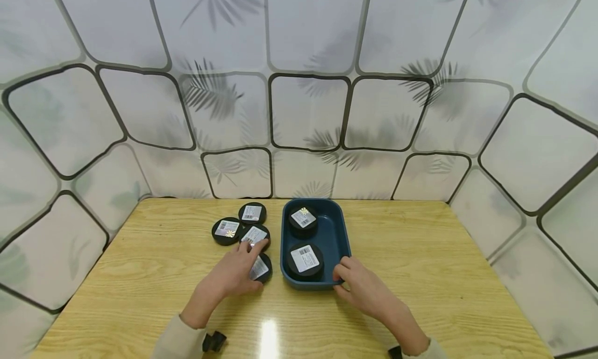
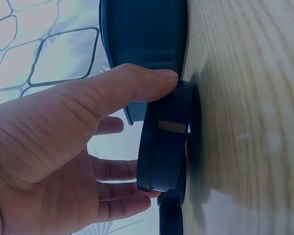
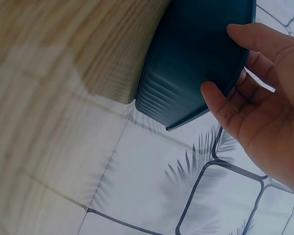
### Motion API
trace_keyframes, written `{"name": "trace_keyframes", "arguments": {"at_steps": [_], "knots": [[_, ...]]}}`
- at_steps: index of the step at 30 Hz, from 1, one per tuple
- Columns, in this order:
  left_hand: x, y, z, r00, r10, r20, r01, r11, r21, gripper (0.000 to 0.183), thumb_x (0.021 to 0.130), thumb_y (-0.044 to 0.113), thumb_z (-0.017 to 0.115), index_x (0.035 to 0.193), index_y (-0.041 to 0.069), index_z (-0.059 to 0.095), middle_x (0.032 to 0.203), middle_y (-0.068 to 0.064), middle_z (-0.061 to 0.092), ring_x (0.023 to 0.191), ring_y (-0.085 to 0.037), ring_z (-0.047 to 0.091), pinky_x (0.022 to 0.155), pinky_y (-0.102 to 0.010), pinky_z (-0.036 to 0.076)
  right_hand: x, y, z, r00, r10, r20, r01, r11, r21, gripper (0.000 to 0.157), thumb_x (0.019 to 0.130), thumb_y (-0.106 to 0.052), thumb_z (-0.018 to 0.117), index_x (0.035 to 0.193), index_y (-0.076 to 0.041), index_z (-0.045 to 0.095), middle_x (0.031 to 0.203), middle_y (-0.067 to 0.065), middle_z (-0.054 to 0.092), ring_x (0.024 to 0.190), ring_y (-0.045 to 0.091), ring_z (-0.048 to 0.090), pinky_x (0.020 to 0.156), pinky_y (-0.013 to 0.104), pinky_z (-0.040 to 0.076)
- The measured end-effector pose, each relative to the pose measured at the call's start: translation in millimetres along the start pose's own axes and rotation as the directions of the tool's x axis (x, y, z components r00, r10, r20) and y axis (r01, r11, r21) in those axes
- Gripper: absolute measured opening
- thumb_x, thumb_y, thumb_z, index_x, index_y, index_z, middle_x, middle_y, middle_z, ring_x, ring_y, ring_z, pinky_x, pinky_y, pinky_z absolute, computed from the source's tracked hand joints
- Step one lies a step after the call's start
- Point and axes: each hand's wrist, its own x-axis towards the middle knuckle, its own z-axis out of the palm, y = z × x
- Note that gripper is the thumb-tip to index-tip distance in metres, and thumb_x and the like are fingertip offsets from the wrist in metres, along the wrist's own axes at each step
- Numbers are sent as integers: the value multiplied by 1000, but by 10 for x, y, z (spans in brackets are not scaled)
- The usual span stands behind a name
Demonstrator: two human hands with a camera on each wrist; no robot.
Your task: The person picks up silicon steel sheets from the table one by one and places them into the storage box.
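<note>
As the right grip [image 1: 362, 287] pinches the tray's [image 1: 334, 234] near-right corner | left grip [image 1: 235, 272], the closer one, spread over the nearest disc [image 1: 264, 270] | disc just left of tray

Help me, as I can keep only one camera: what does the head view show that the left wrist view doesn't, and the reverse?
Only the head view shows the right hand, barcode labels, and the front disc and rear disc in the tray.

Only the left wrist view shows a tan patch on the side of the disc at the thumb.

Both show the left hand, tray, table and wall.
</note>
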Motion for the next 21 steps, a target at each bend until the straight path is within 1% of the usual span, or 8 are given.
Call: {"name": "trace_keyframes", "arguments": {"at_steps": [3,7,13,16,21], "knots": [[3,-20,0,1000,13,2,-13,1000,26,93,67,31,88,145,11,43,121,-22,52,107,-40,53,92,-50,47,1,2,1,1000,3,9,-3,1000,0,22,82,-11,79,83,-18,57,84,-8,44,77,7,41,68,24,44],[0,-36,-22,1000,16,8,-16,999,41,89,66,32,88,142,9,48,121,-23,51,104,-38,52,91,-50,47,-1,6,4,1000,-5,3,5,1000,2,23,82,-10,79,83,-17,57,84,-8,44,77,7,40,67,23,43],[-17,-40,-70,1000,4,11,-4,1000,25,85,64,32,89,138,8,53,118,-22,51,100,-33,51,87,-47,49,-3,3,6,999,-35,-34,34,999,-9,25,79,-8,80,82,-17,57,83,-8,44,76,7,39,66,23,42],[-19,-48,-80,1000,-1,11,1,1000,15,84,65,32,88,138,9,53,114,-19,51,97,-30,49,85,-45,48,-4,2,6,999,-30,-31,29,1000,-7,25,80,-8,80,82,-17,56,83,-8,43,76,7,39,66,23,42],[-20,-81,-89,1000,11,-13,-11,1000,1,83,64,32,87,137,10,53,109,-16,49,94,-27,47,82,-43,48,0,3,5,1000,-13,-14,13,1000,-1,24,81,-10,79,82,-17,56,83,-8,44,77,8,40,67,24,43]]}}
